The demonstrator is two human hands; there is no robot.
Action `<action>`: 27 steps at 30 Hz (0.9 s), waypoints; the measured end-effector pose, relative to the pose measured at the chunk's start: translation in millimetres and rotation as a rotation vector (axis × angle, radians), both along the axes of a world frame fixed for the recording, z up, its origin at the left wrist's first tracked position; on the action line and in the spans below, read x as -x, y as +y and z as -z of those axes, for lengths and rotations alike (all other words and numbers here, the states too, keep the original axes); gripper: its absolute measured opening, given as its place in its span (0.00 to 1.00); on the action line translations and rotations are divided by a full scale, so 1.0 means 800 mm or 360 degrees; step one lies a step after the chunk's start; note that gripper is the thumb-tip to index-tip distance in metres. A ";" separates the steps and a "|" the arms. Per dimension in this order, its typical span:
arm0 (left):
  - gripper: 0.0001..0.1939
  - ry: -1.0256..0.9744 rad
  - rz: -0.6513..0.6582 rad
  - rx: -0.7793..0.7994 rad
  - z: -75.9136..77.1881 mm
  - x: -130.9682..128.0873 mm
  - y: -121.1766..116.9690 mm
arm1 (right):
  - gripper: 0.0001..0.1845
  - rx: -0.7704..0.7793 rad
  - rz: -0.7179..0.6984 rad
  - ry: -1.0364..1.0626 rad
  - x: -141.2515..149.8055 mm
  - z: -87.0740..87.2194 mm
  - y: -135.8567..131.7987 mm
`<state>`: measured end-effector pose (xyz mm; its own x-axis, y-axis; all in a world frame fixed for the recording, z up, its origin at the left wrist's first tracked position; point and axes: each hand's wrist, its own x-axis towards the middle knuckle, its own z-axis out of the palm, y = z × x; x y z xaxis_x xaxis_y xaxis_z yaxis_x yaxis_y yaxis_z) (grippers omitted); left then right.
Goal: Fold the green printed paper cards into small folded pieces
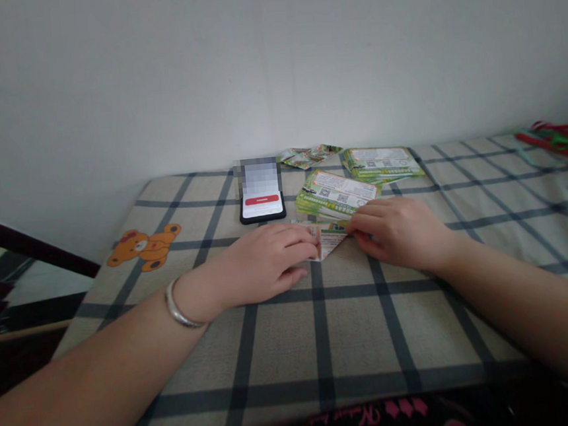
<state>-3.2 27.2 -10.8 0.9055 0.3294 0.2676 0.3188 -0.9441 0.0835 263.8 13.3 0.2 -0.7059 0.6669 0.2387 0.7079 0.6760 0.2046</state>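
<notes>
A printed leaflet (332, 240) in green, white and brown lies on the checked tablecloth between my two hands. The fingers of my left hand (261, 261) rest over its left end, with the thumb apart from them on the cloth side. My right hand (400, 233) pinches the leaflet's right edge between thumb and fingers. Just beyond it, a fanned stack of green-and-white leaflets (336, 192) lies close to the right fingertips. The part of the held leaflet under my fingers is hidden.
A phone (262, 209) with a lit screen lies beyond my left hand. Behind are folded leaflets (310, 156) and another leaflet stack (381, 161). Red and green straps (563, 142) lie far right. A bear picture (145, 248) is at left; a wall (271, 61) stands behind.
</notes>
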 end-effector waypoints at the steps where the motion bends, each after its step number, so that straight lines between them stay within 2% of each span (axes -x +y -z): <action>1: 0.14 0.0001 -0.0009 0.0005 0.001 0.000 0.000 | 0.07 -0.0024 -0.0022 0.0024 0.000 0.001 0.000; 5: 0.18 0.0007 -0.0017 -0.0020 0.005 0.001 0.000 | 0.09 -0.0099 -0.0114 0.0075 0.000 0.007 0.004; 16: 0.13 -0.0019 -0.0100 -0.0103 0.008 -0.004 -0.001 | 0.12 -0.0212 -0.0242 0.0048 0.001 0.011 0.011; 22: 0.09 -0.0040 -0.0220 -0.0170 0.006 -0.010 -0.007 | 0.10 -0.0234 -0.0286 0.0221 0.008 0.011 0.007; 27: 0.10 -0.0024 -0.0323 -0.0304 0.005 -0.015 -0.009 | 0.09 -0.0124 -0.0352 0.0418 0.016 0.008 0.001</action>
